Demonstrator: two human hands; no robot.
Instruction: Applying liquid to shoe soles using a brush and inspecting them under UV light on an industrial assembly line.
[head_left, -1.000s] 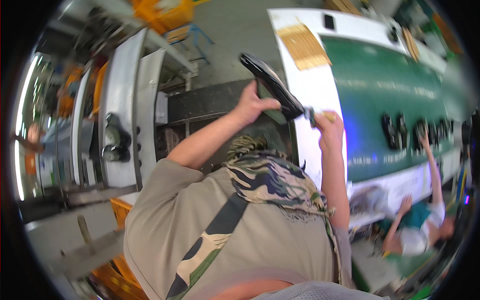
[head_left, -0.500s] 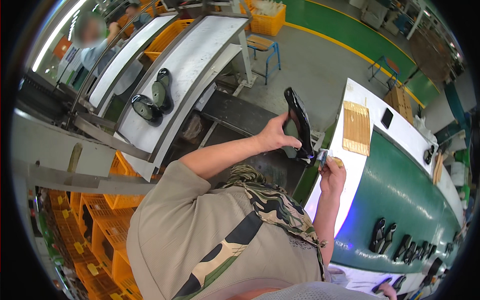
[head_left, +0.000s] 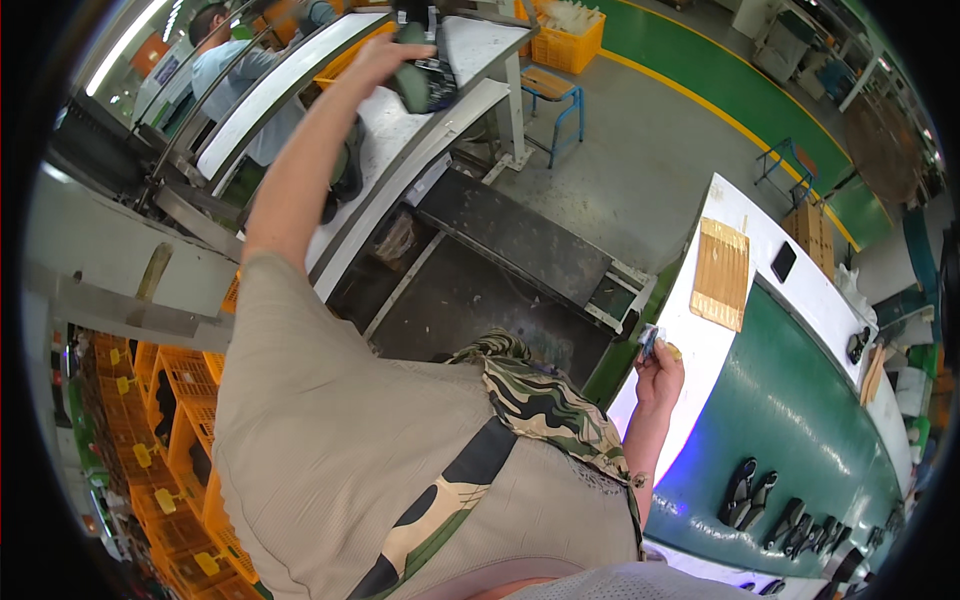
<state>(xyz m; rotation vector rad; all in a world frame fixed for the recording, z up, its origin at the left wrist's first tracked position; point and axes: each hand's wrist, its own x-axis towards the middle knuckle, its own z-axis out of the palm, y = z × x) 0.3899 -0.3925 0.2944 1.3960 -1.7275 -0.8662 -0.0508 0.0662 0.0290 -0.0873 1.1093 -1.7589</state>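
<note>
My left arm reaches over the white shelf [head_left: 393,118] at the upper left. There my left hand [head_left: 375,60] is closed on a glossy black shoe with a grey-green sole [head_left: 413,85], its outline smeared by motion. Behind my forearm more of the black footwear [head_left: 347,178] on that shelf shows in part. By the white edge of the right-hand table, my right hand [head_left: 657,375] pinches a small crumpled whitish and blue thing [head_left: 649,340]. A yellowish bit shows at its fingertips; I cannot make out its kind.
A green-topped table with white edges [head_left: 780,400] curves along my right, bearing several black shoes [head_left: 747,495], a cardboard piece [head_left: 720,275] and a phone [head_left: 784,262]. Orange crates [head_left: 180,470] stand at lower left. A blue-legged stool [head_left: 552,90] stands ahead. A person [head_left: 225,70] works beyond the shelf.
My left hand has carried the shoe from in front of me, beside my right hand, up and left over the white shelf. My right hand has barely moved and keeps its small item.
</note>
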